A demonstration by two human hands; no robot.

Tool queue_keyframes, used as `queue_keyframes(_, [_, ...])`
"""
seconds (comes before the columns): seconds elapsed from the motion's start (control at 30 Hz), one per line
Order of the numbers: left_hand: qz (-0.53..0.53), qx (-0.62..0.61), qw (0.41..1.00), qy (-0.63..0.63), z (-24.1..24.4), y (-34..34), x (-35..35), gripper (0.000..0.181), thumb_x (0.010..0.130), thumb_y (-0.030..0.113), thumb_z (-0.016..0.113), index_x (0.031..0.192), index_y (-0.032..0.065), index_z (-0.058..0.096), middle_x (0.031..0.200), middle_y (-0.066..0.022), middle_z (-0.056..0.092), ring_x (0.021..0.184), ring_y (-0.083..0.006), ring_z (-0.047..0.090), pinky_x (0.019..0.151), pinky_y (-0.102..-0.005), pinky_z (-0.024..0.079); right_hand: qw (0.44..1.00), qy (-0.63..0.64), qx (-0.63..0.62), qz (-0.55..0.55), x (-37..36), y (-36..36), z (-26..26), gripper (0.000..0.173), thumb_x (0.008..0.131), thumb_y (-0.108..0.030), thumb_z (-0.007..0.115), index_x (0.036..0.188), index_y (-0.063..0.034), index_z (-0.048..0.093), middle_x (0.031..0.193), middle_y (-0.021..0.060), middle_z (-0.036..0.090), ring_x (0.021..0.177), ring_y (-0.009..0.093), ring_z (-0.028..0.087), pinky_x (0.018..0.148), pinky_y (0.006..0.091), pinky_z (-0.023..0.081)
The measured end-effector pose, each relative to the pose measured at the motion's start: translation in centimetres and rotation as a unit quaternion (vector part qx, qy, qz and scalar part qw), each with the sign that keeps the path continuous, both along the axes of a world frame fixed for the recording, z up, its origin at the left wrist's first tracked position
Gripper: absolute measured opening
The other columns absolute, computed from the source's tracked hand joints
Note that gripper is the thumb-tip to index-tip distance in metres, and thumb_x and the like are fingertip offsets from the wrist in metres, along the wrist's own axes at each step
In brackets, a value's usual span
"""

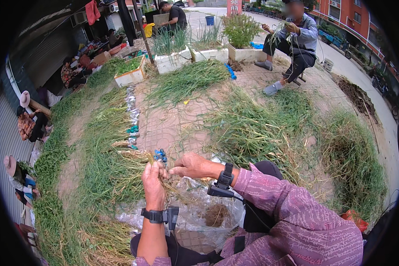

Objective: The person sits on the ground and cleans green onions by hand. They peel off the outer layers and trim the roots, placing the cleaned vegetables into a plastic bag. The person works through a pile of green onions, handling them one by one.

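Note:
My left hand (154,181) is closed around a small bunch of dry plant stalks (150,158). Just to its right, the fingertips of my right hand (189,166) meet near the same bunch; whether they pinch anything is too small to tell. Blue-wrapped bundle ends (160,155) lie behind my left hand. Beneath both hands spreads a clear plastic sheet (183,212) with a clump of soil (215,214) on it. A row of silver- and green-wrapped bundle ends (133,114) runs away from me, with green and straw-coloured stalks (111,146) to the left.
Loose cut grass-like plants (249,126) are heaped at the right, another pile (193,78) ahead. White planter boxes (173,60) stand beyond. A person (292,43) sits on a stool at the upper right, holding stalks. Several people sit along the left side. An orange bag (355,220) lies lower right.

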State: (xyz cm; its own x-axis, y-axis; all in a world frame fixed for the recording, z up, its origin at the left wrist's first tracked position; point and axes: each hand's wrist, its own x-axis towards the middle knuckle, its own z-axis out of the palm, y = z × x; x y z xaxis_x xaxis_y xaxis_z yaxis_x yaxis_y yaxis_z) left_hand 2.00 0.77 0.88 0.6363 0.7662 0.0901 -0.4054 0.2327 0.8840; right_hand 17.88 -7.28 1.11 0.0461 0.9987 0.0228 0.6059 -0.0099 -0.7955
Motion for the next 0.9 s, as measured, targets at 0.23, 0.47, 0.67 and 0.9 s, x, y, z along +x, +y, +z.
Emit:
queue_keyframes(0.23, [-0.358, -0.126, 0.925, 0.028, 1.0, -1.4, 0.2, 0.022, 0.094, 0.023, 0.053, 0.085, 0.0037, 0.048, 0.064, 0.0011, 0.039, 0.052, -0.0083, 0.035, 0.048, -0.0227, 0.031, 0.878, 0.465, 0.011, 0.112, 2.5, -2.0, 1.7, 0.032, 0.083, -0.017, 0.069, 0.108, 0.0008, 0.060, 0.077, -0.0010, 0.058, 0.056, 0.006, 0.046, 0.051, 0.0206, 0.037])
queue_keyframes(0.47, [-0.198, 0.001, 0.973, 0.121, 2.0, -2.8, 0.5, 0.024, 0.095, 0.021, 0.053, 0.104, -0.0009, 0.056, 0.064, 0.0061, 0.040, 0.050, -0.0035, 0.031, 0.046, -0.0193, 0.026, 0.929, 0.366, 0.048, 0.021, 1.9, -1.7, 2.5, 0.015, 0.085, -0.014, 0.067, 0.088, 0.0006, 0.065, 0.065, 0.0021, 0.060, 0.049, 0.008, 0.054, 0.046, 0.0215, 0.043])
queue_keyframes(0.67, [-0.067, 0.154, 0.974, 0.149, 0.0, -2.7, 1.8, 0.015, 0.096, 0.017, 0.051, 0.093, 0.0039, 0.056, 0.066, 0.0064, 0.042, 0.053, -0.0025, 0.033, 0.047, -0.0192, 0.028, 0.960, 0.232, 0.130, -0.092, 1.2, -1.2, 2.1, 0.018, 0.083, -0.019, 0.069, 0.080, -0.0007, 0.066, 0.075, 0.0054, 0.063, 0.067, 0.011, 0.060, 0.059, 0.0258, 0.049])
queue_keyframes(0.9, [-0.041, 0.025, 0.989, -0.139, 5.5, -2.7, 0.4, 0.022, 0.099, 0.021, 0.046, 0.085, 0.0048, 0.045, 0.066, 0.0022, 0.033, 0.059, -0.0101, 0.032, 0.056, -0.0252, 0.031, 0.930, 0.307, 0.137, 0.149, -3.5, -0.7, 0.1, 0.054, 0.077, -0.018, 0.075, 0.119, -0.0012, 0.045, 0.097, 0.0037, 0.055, 0.092, 0.013, 0.050, 0.084, 0.0287, 0.044])
